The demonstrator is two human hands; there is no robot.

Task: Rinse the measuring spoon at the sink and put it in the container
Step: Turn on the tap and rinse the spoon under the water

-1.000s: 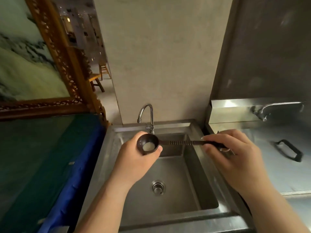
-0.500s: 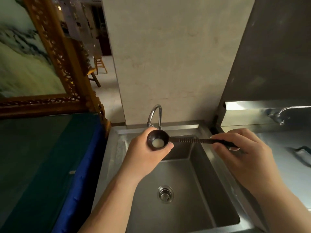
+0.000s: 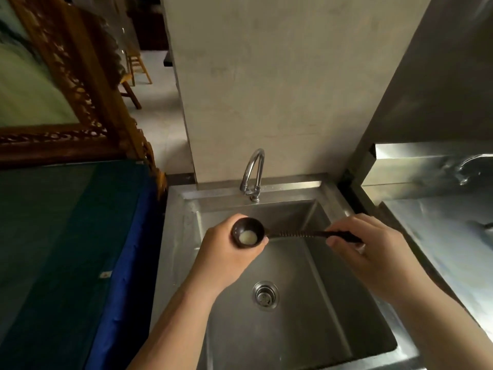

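A dark measuring spoon (image 3: 290,233) lies level over the steel sink (image 3: 306,329), bowl to the left with a pale patch inside it. My left hand (image 3: 226,257) cups the bowl from below. My right hand (image 3: 373,252) pinches the far end of the ribbed handle. A curved chrome tap (image 3: 252,172) stands at the sink's back rim, just behind the bowl; no water shows running. The drain (image 3: 265,295) sits below the spoon. No container is in sight.
A green surface with a blue edge (image 3: 128,263) borders the sink on the left, with a carved wooden frame (image 3: 88,84) above it. A steel counter (image 3: 448,236) lies to the right. A pale wall (image 3: 280,89) rises behind the tap.
The view has tilted and shifted, so the sink sits lower and more centred. Both hands keep the same hold on the spoon, now a little further below the tap.
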